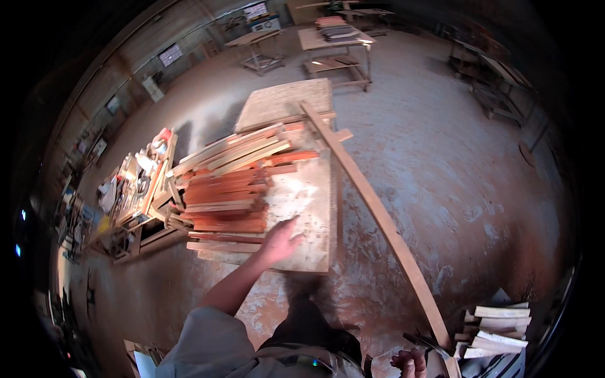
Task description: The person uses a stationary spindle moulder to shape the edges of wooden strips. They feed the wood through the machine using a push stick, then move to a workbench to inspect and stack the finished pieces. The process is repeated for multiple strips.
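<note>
Over the near part of a worktable (318, 242), my left hand (280, 242) reaches out with its fingers stretched and nothing in them. Beside it lies a stack of reddish-brown wooden strips (224, 198), with several paler strips (252, 151) behind. A long wooden board (378, 205) slants from the table's far right part down to the lower edge of the view. Next to the board's near end is my right hand (409, 364), its fingers curled. What they hold, if anything, is hidden.
Short pale wood pieces (501, 331) are stacked at the lower right. A cluttered bench (142, 183) stands to the left. Farther off are a table with stacked strips (334, 38), another small table (255, 39) and more racks (498, 69) at the right. The floor (435, 145) is dusty.
</note>
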The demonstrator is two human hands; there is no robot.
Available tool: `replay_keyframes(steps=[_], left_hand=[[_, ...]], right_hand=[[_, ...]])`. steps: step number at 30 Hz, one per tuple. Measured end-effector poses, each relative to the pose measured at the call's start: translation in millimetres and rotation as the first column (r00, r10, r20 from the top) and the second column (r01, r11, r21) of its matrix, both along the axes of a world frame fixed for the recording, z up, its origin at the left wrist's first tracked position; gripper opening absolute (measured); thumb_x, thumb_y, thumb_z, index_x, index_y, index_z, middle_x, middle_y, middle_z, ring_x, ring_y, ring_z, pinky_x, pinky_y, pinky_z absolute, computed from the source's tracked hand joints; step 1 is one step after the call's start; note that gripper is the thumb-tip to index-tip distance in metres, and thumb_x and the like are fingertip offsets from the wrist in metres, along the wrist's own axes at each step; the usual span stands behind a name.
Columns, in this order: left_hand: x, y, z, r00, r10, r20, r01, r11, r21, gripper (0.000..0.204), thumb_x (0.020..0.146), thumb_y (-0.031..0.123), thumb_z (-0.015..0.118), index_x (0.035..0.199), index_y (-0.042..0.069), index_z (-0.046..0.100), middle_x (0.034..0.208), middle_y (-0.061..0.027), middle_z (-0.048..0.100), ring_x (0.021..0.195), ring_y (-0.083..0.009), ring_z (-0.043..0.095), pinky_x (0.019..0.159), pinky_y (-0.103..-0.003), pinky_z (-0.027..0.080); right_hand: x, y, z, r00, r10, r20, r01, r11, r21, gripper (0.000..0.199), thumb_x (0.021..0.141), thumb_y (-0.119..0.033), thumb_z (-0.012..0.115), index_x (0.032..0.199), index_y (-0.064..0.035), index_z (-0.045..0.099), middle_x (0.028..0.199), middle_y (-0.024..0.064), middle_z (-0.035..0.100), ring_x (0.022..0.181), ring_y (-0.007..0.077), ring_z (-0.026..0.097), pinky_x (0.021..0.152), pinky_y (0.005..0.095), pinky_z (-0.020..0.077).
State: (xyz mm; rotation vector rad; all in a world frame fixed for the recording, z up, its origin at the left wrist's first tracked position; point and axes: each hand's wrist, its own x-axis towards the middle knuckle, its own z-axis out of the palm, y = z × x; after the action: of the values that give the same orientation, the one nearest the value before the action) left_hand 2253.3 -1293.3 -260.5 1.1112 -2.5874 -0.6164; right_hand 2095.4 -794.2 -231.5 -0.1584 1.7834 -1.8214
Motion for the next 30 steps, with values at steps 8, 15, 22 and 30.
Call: replay_keyframes(steps=[8, 15, 22, 30], left_hand=[[163.4, -224.1, 7.5, 0.936, 0.342, 0.088, -0.324, 0.931, -0.170, 0.079, 0.084, 0.039, 0.074, 0.146, -0.001, 0.043, 0.141, -0.0280, 0.053, 0.132, -0.0395, 0.050, 0.112, -0.046, 0.040], [168.9, -387.2, -11.6, 0.943, 0.205, 0.263, -0.169, 0.974, -0.152, 0.105, 0.073, 0.049, 0.082, 0.150, -0.003, 0.035, 0.154, -0.0250, 0.038, 0.143, -0.0381, 0.036, 0.120, -0.043, 0.030], [167.6, -421.1, -14.4, 0.913, 0.146, 0.380, -0.128, 0.989, -0.073, 0.100, 0.072, 0.052, 0.082, 0.148, 0.002, 0.039, 0.142, -0.0215, 0.048, 0.134, -0.0379, 0.044, 0.113, -0.047, 0.038], [166.3, -420.1, 2.9, 0.909, -0.038, 0.415, 0.033, 0.999, 0.018, 0.049, 0.078, 0.040, 0.072, 0.101, -0.004, 0.069, 0.101, -0.0239, 0.068, 0.093, -0.0340, 0.068, 0.085, -0.047, 0.056]], right_hand=[[30.5, -157.9, 0.3, 0.979, 0.184, -0.085, -0.164, 0.966, 0.201, 0.031, 0.100, -0.020, 0.062, 0.117, 0.0057, 0.064, 0.097, 0.0161, 0.072, 0.084, 0.0216, 0.069, 0.077, 0.0350, 0.0577], [131.6, -299.9, -26.2, 0.945, 0.326, 0.017, -0.317, 0.907, 0.277, 0.028, 0.101, -0.016, 0.060, 0.119, 0.0042, 0.065, 0.099, 0.0147, 0.073, 0.083, 0.0197, 0.070, 0.075, 0.0325, 0.0588], [147.5, -376.4, -16.9, 0.927, 0.374, 0.034, -0.360, 0.860, 0.362, 0.027, 0.102, -0.014, 0.057, 0.118, 0.0064, 0.064, 0.103, 0.0170, 0.071, 0.083, 0.0202, 0.070, 0.074, 0.0320, 0.0588], [154.7, -518.1, 3.8, 0.893, 0.430, 0.135, -0.450, 0.857, 0.249, 0.043, 0.098, -0.012, 0.063, 0.130, 0.0138, 0.052, 0.106, 0.0166, 0.072, 0.092, 0.0196, 0.071, 0.079, 0.0296, 0.0566]])
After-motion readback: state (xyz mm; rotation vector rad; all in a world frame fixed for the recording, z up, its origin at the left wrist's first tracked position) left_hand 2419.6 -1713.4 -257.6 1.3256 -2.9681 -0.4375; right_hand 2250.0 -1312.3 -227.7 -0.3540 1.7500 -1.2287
